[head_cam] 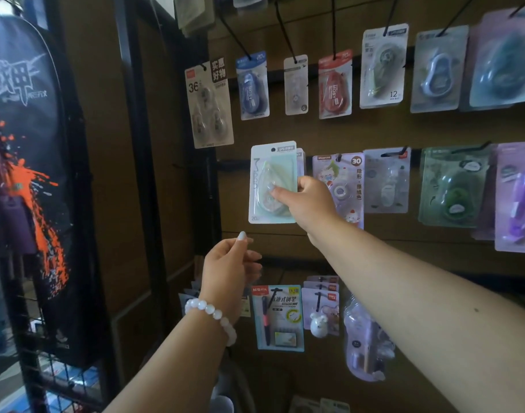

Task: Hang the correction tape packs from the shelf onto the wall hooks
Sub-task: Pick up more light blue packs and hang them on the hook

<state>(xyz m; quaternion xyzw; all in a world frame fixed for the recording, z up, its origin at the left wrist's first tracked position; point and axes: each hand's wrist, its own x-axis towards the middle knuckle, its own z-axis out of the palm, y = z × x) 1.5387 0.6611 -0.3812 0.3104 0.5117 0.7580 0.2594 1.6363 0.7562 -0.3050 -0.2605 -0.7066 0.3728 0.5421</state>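
Head view, looking at a brown wall panel hung with blister packs. Right hand (307, 204) raised to the centre of the frame, forearm stretching up from the lower right corner, wrist bent slightly, thumb across the front and fingers (303, 183) curled round the right edge of a pale mint correction tape pack (271, 181), grasping it. Pack held upright, flat against the wall at the left end of the middle row, its hang hole at the top; whether the hole sits on a hook cannot be told. Another pack's edge just visible behind it. Left hand (230, 263) lower, centre-left of the frame, forearm rising from the bottom edge, a white bead bracelet (210, 312) at the wrist, fingers loosely curled with the thumb up, released and holding nothing, just below the held pack and not touching it. Upper row across the top: a three-piece pack marked 36 (209, 105), a blue pack (252, 84), a red pack (334, 84). Right of the held pack, a pack marked 30 (344, 174). Below centre, a pen set pack (277, 317). Far left of the frame, a dark bag with orange splashes (31, 144) on a black wire rack.
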